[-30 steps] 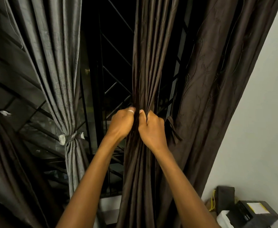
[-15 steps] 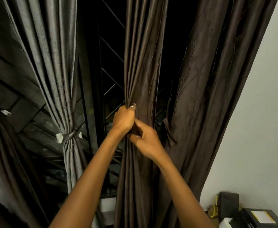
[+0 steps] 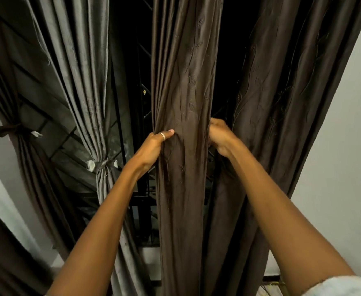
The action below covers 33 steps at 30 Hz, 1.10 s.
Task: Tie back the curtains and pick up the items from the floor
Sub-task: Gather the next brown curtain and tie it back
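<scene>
The wide dark brown embroidered fabric curtain [image 3: 286,107] hangs loose along the right side, next to the white painted wall [image 3: 346,159]. The central dark brown pleated fabric curtain panel [image 3: 181,77] hangs in the middle of the view, in front of the black metal window grille [image 3: 142,116], and is gathered into one vertical bundle at hand level.

The grey textured fabric curtain [image 3: 83,86] hangs to the left of the bundle and is cinched by a grey fabric tie-back [image 3: 102,164]. A further dark brown curtain [image 3: 32,171] at the far left is bound by a dark fabric tie-back [image 3: 11,130].

Left hand [image 3: 150,151]: grips the left edge of the bundle. One digit, which wears a silver ring [image 3: 162,136], lies across the front of the fabric; the remaining fingers pass behind it and are hidden.

Right hand [image 3: 221,137]: clasps the right edge of the bundle at about the same height, fingers curled round to the back; the fingertips are blurred and partly covered by fabric.

The bundle sits between the two hands, touching both palms. A pale rolled sleeve [image 3: 341,287] shows at the lower right corner
</scene>
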### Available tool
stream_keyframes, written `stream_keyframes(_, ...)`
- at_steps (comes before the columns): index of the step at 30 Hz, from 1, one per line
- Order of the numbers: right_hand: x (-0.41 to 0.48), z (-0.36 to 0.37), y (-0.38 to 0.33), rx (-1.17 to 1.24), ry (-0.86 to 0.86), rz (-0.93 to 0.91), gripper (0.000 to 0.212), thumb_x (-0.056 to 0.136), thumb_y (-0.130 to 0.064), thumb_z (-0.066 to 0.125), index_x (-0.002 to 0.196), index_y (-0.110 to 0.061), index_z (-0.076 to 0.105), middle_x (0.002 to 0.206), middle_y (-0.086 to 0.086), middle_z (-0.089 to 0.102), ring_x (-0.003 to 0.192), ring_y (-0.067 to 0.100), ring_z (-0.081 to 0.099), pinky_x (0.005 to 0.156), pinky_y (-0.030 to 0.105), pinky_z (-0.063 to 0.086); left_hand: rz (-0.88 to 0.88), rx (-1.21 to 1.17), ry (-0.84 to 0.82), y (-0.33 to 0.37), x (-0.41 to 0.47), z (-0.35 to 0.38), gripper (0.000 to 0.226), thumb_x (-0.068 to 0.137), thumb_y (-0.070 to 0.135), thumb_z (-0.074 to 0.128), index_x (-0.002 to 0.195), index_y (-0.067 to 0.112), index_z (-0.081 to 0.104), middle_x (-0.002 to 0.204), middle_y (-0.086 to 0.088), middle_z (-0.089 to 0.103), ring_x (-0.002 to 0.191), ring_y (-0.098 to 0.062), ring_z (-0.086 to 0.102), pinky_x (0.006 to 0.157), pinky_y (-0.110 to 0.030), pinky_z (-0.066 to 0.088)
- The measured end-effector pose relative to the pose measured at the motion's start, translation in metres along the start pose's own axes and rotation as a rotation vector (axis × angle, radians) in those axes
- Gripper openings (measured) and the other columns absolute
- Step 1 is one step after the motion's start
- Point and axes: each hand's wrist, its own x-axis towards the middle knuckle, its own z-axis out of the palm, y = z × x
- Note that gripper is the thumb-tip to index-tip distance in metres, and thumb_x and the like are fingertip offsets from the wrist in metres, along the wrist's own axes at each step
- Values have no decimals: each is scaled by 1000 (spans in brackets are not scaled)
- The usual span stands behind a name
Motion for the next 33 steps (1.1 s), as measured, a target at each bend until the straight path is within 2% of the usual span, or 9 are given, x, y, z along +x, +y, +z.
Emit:
stream_keyframes(3,-6,8,4,45,-200,119,34,98,-39,63,122,-15,69,118,12,73,114,31,67,100,48,55,-4,-17,-3,-1,-3,3,29,97,26,61,122,14,61,106,3,72,93,-5,71,82,-20,52)
stream_keyframes(8,-17,2,9,45,-350,180,37,102,-43,52,121,-16,67,122,13,70,115,31,63,105,51,49,7,46,-52,3,-7,-11,16,100,24,54,100,21,69,88,11,78,88,-4,74,83,-20,52)
stream_keyframes(14,-36,9,-6,-213,-125,84,29,93,-33,70,102,-7,75,113,5,74,109,21,64,113,41,42,4,84,6,5,-15,-9,8,101,28,56,95,21,57,93,5,66,86,-8,65,73,-19,49)
stream_keyframes(18,-54,11,-11,-213,-37,23,13,98,-25,63,95,-14,69,91,13,68,82,26,61,77,28,51,53,285,21,4,-18,-11,40,100,43,51,122,12,63,108,-1,69,98,-15,66,86,-29,50)
stream_keyframes(22,-74,19,-15,-207,95,33,21,98,-29,62,85,-13,68,74,8,52,53,11,41,47,25,32,108,585,98,8,-29,-15,35,102,49,40,92,23,62,94,-3,66,88,-22,64,82,-38,51)
stream_keyframes(25,-86,28,-22,2,222,131,35,101,-27,58,68,-18,54,61,0,44,47,9,39,40,21,28,167,808,133,12,-39,-16,45,100,52,34,106,17,62,109,-8,64,94,-29,63,88,-47,52)
stream_keyframes(28,-107,36,-30,406,280,261,18,103,-18,54,88,-11,61,66,0,53,50,13,63,39,19,45,168,949,176,16,-49,-13,48,102,47,34,122,11,59,126,-13,52,106,-37,58,90,-46,47)
stream_keyframes(30,-127,46,-33,646,274,284,12,103,-10,52,101,0,58,77,6,56,62,27,74,51,31,60,160,977,199,17,-54,-10,49,102,46,36,128,11,57,132,-16,48,110,-40,57,93,-47,46)
stream_keyframes(33,-150,61,-34,814,245,242,10,104,-6,47,104,2,53,89,11,58,85,39,71,75,45,59,147,972,249,17,-59,-6,49,103,45,38,133,9,53,136,-18,46,113,-40,57,87,-43,43)
